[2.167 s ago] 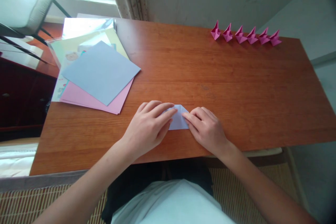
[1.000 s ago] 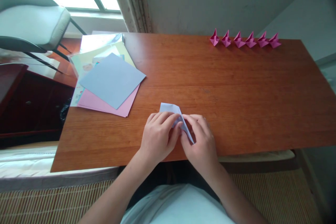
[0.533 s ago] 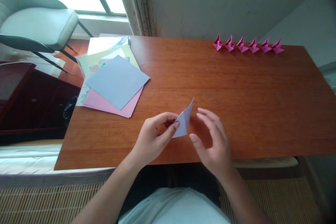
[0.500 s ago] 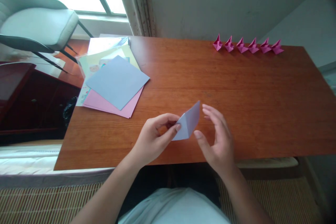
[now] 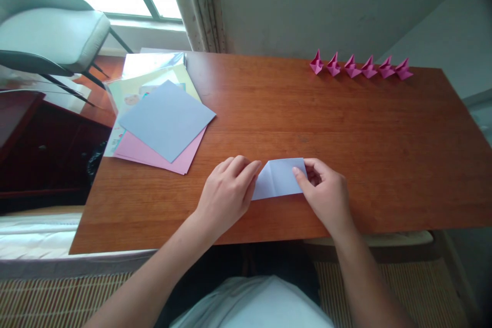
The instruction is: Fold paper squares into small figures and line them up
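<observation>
A light lavender sheet of folded origami paper [image 5: 284,177] spreads between my hands near the table's front edge. One crease runs across it, and its upper left corner is slanted. My right hand [image 5: 326,189] pinches the right end, thumb on top and fingers behind. At the left end, my left hand [image 5: 230,189] is closed with curled fingers over the paper's edge; the fingertips and thumb are partly hidden. Several folded pink paper figures [image 5: 351,66] with pointed tips stand in a row along the table's far right edge.
A brown wooden table [image 5: 365,148] lies before me. On its left are a grey-blue paper square [image 5: 168,120], pink sheets [image 5: 154,156] under it, and a printed plastic packet [image 5: 115,138]. Beyond stand a chair [image 5: 54,31], a curtain [image 5: 196,5] and a wall [image 5: 307,5].
My right hand has gone from open beside the paper to gripping its right end. The raised right flap has been laid out wider and flatter. My left hand has turned, its knuckles now upward.
</observation>
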Demonstrator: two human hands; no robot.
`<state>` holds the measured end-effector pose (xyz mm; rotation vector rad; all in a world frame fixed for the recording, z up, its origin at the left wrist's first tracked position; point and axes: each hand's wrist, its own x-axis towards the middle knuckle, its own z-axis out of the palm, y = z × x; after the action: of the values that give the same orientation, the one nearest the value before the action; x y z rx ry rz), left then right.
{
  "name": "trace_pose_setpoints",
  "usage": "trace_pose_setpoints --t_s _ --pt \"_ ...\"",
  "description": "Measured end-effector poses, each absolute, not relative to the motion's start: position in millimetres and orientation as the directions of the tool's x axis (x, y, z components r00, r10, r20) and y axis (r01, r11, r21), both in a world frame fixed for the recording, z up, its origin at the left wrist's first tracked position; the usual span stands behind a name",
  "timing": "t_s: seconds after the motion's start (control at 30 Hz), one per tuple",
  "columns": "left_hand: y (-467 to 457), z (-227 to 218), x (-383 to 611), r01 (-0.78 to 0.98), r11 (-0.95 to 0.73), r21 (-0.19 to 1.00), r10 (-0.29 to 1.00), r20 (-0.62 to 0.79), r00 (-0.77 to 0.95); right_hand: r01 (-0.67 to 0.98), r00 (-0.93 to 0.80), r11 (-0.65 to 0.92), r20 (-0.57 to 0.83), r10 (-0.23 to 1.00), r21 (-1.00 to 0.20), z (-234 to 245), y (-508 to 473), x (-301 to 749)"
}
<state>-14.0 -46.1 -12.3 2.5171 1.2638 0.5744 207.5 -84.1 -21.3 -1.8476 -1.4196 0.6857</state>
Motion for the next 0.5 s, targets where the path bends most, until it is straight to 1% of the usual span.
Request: trace_pose_setpoints --t_s 0.07,0.1,0.17,0.3,0.5 --pt "-45.6 -13.7 -15.3 0.697 -0.672 0.251 0.740 0.211 0.638 0.725 0.237 -0.118 0.085 0.968 -0.678 -20.9 -82.8 208.0" --pt "-45.4 -14.1 -15.6 0.685 -0.702 0.194 0.712 0.195 0.674 0.759 0.220 -0.101 0.107 0.970 -0.643 -21.0 -82.4 208.1" --pt "-45.0 -14.4 -15.2 0.660 -0.743 0.112 0.669 0.163 0.725 0.788 0.195 -0.076 0.130 0.972 -0.611 -21.4 -82.2 208.0" --pt "-42.4 -14.0 -11.4 0.630 -0.776 0.041 0.630 0.112 0.769 0.819 0.167 -0.042 0.167 0.972 -0.573 -22.5 -82.1 207.9" --pt "-37.4 -9.6 -8.0 0.618 -0.786 0.000 0.618 0.011 0.786 0.855 0.113 0.007 0.199 0.973 -0.518 -22.2 -81.5 208.3"
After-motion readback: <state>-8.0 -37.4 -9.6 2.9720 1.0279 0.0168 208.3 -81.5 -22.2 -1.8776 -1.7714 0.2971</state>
